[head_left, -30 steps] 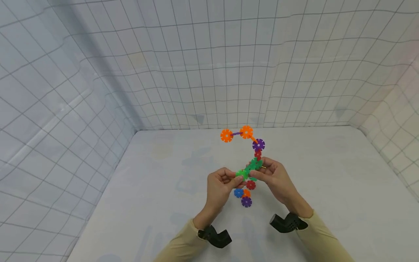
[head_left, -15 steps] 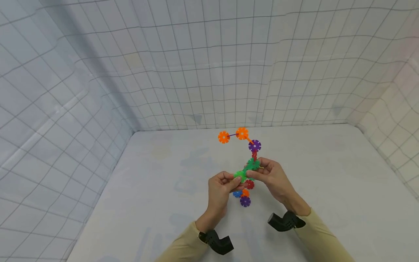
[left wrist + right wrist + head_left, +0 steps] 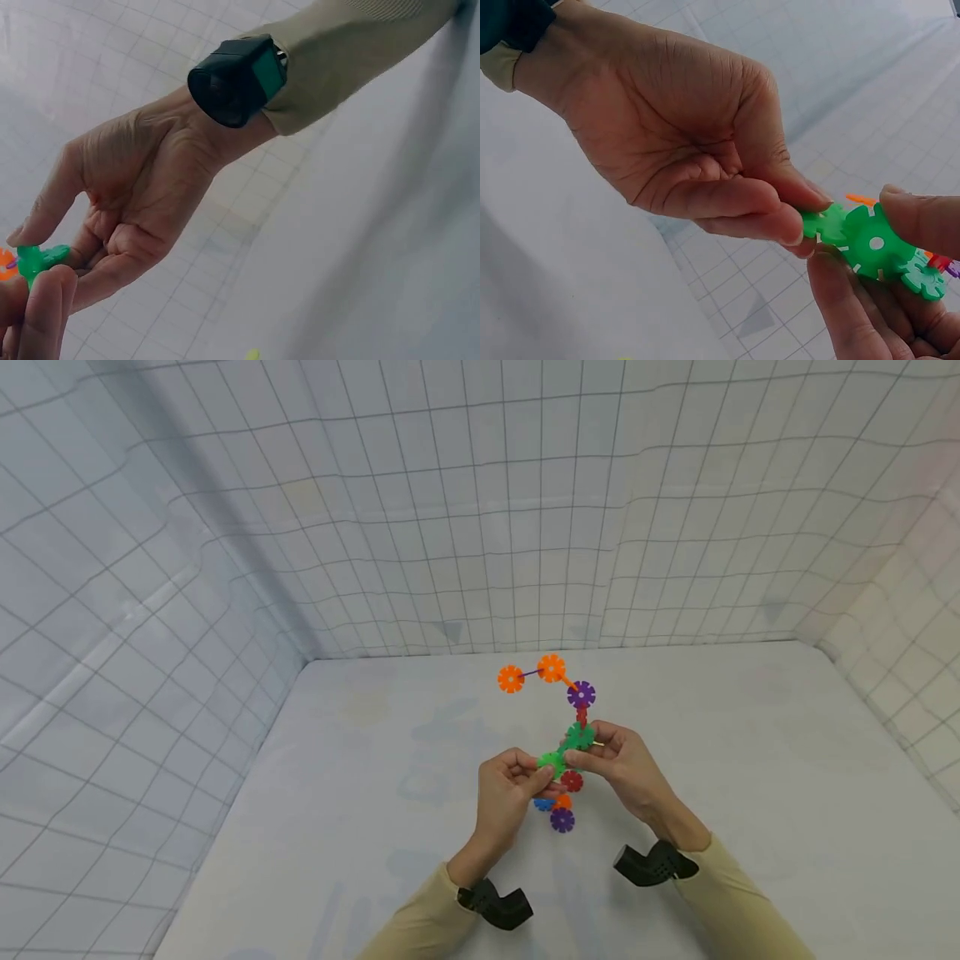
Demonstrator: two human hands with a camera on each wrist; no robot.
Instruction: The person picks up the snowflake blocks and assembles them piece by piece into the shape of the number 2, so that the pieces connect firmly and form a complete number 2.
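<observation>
Both hands hold a chain of notched plastic snowflake discs over the table. My left hand (image 3: 501, 797) pinches a light green disc (image 3: 551, 764) between thumb and fingers. Just to the right, my right hand (image 3: 632, 772) pinches a darker green disc (image 3: 580, 737) joined to it. From there the chain runs away through a red disc (image 3: 582, 717), a purple disc (image 3: 581, 695) and an orange disc (image 3: 551, 668) to an orange end disc (image 3: 511, 679). In the right wrist view, the green discs (image 3: 875, 243) overlap between both hands' fingertips.
Below the hands show a red disc (image 3: 572, 781), an orange disc (image 3: 562, 803), a purple disc (image 3: 562, 820) and a partly hidden blue disc (image 3: 543, 806). The white table (image 3: 360, 760) is bounded by pale grid-lined walls (image 3: 480, 527). Each wrist wears a black camera (image 3: 498, 906).
The whole view has shifted slightly. The chain's far orange end has dipped a little, and my left fingers cover more of the blue disc. Both hands keep their pinch.
</observation>
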